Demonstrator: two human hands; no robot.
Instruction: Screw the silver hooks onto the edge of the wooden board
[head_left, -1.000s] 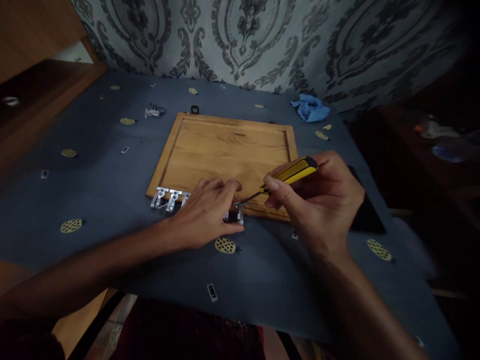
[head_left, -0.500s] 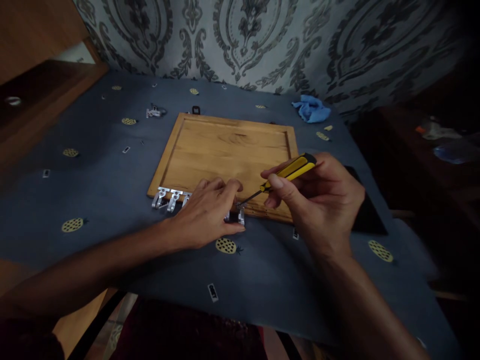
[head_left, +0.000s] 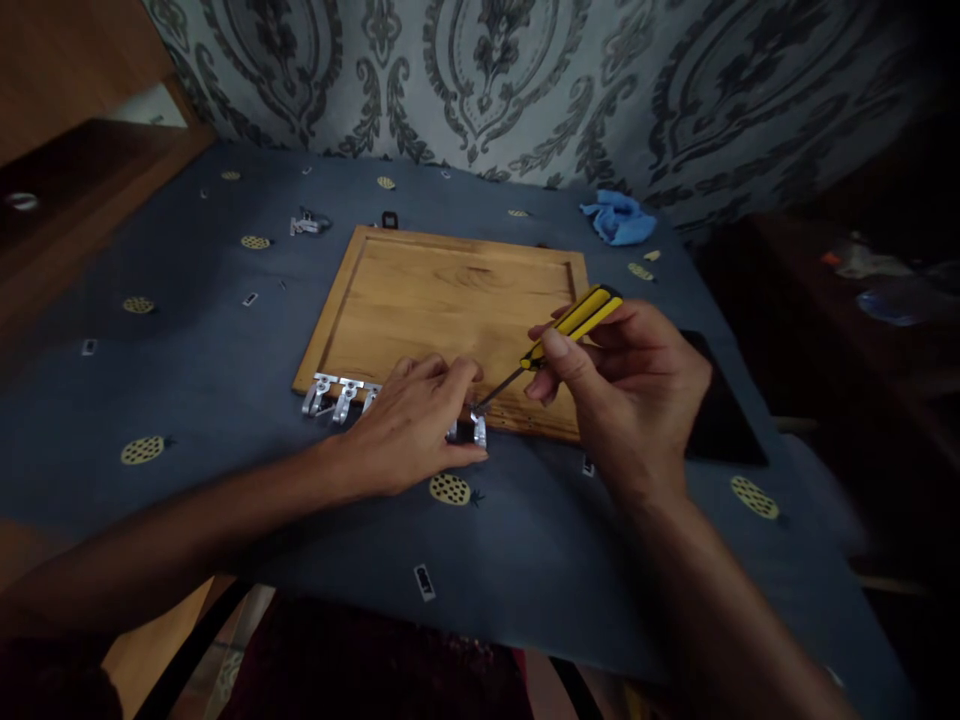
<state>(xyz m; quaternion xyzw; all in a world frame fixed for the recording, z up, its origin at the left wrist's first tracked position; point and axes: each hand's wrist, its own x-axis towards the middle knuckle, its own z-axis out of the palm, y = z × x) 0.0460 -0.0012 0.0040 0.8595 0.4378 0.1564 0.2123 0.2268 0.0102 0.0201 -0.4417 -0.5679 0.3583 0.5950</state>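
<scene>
A wooden board (head_left: 457,300) with a raised rim lies on a blue cloth. Along its near edge sits a metal strip of hooks (head_left: 337,393). My left hand (head_left: 412,425) lies over the strip's right part, fingers curled and pressing it against the board. My right hand (head_left: 622,390) is closed round a yellow-and-black screwdriver (head_left: 559,335). Its tip points down-left at the strip's right end, just beside my left fingertips.
The blue cloth (head_left: 187,350) with pineapple prints covers the table. A small metal part (head_left: 304,224) lies at the far left, a crumpled blue rag (head_left: 619,218) at the far right. A dark flat object (head_left: 724,410) lies right of the board. Patterned wallpaper rises behind.
My right hand has tilted the screwdriver handle more upright and shifted slightly left. The left hand has stayed on the hook strip.
</scene>
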